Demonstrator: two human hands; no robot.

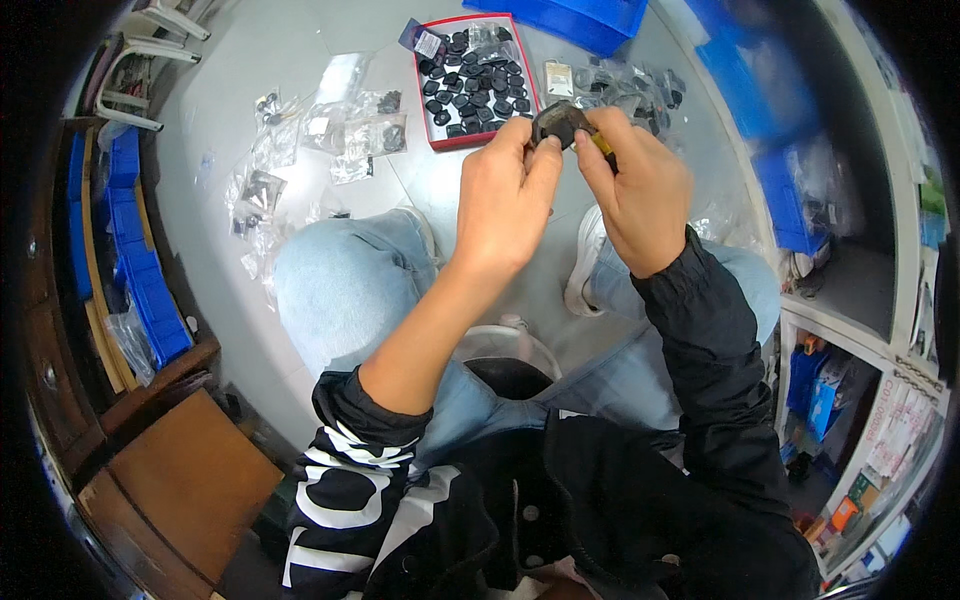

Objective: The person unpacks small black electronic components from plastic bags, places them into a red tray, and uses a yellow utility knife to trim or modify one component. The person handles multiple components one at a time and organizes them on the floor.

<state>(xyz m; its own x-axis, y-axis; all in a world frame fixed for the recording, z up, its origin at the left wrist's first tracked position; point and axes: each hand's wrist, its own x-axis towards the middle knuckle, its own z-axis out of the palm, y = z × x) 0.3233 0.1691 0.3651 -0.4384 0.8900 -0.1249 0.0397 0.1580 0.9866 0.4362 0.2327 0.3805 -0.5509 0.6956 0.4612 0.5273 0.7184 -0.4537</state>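
Note:
My left hand (508, 190) is closed, pinching a small black rounded piece (556, 122) that looks like a key fob. Against its right side is my right hand (640, 185), also closed, with a yellow-and-black tool (602, 145) between its fingers. The tool's kind is hard to tell, since the fingers cover most of it. Both hands are raised above the floor, close together, thumbs facing each other. Just beyond them lies a shallow red-edged box (420, 100) with many similar black pieces (475, 85) spread inside and some small clear bags at its far side.
Clear plastic bags (355, 130) lie on the floor left of the box, and more bags with dark parts (640, 85) on its right. Behind is a blue bin (565, 25). Blue bins (145, 270) line the left; an open white cabinet (850, 340) stands right. A white bucket (535, 345) sits between my legs.

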